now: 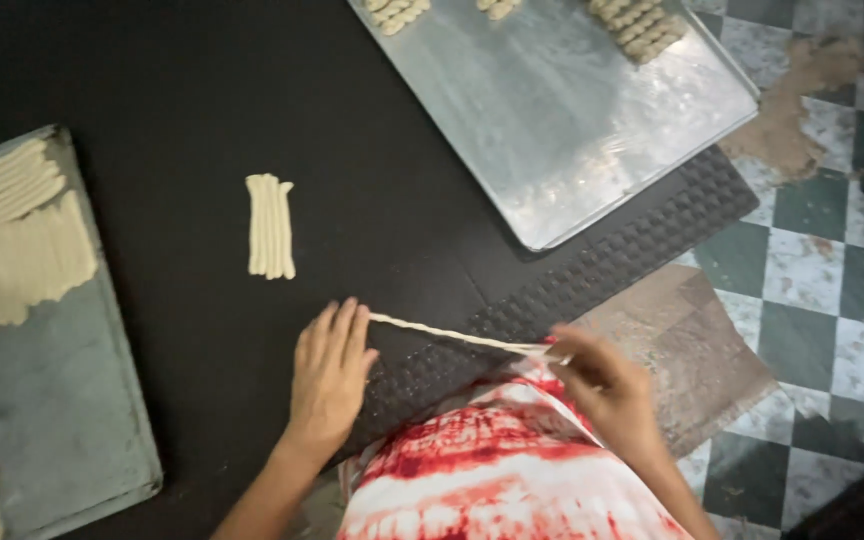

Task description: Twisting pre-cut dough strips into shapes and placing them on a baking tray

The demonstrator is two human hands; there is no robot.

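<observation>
A thin twisted dough strand (452, 333) stretches across the front edge of the black work surface (202, 90). My left hand (330, 375) lies flat on the strand's left end, fingers spread, pressing it down. My right hand (607, 390) pinches the right end between fingertips, just above my red-and-white clothing. A small bunch of cut dough strips (270, 226) lies a short way beyond my left hand.
A grey tray (52, 400) at the left holds rows of cut dough strips (17, 250). A shiny metal baking tray (552, 130) at the upper right carries several twisted pieces (642, 25) along its far edge. Green-and-white checkered floor (822, 250) lies to the right.
</observation>
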